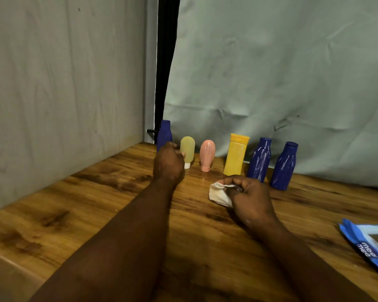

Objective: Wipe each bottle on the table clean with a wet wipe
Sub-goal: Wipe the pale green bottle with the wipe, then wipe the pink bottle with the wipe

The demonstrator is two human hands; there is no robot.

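Six bottles stand in a row at the back of the wooden table (109,192): a dark blue bottle (164,132) at far left, a pale yellow tube (188,149), a pink tube (207,154), a yellow tube (236,155) and two more dark blue bottles (260,159) (284,165). My left hand (168,165) reaches to the far-left blue bottle, fingers curled at its lower body, which the hand hides. Its thumb tip touches the pale yellow tube. My right hand (250,198) pinches a crumpled white wet wipe (218,194) just above the table, in front of the yellow tube.
A blue wet-wipe pack (371,245) lies at the table's right edge. A grey wall runs along the left side, and a pale green cloth hangs behind the bottles. A dark gap shows between wall and cloth.
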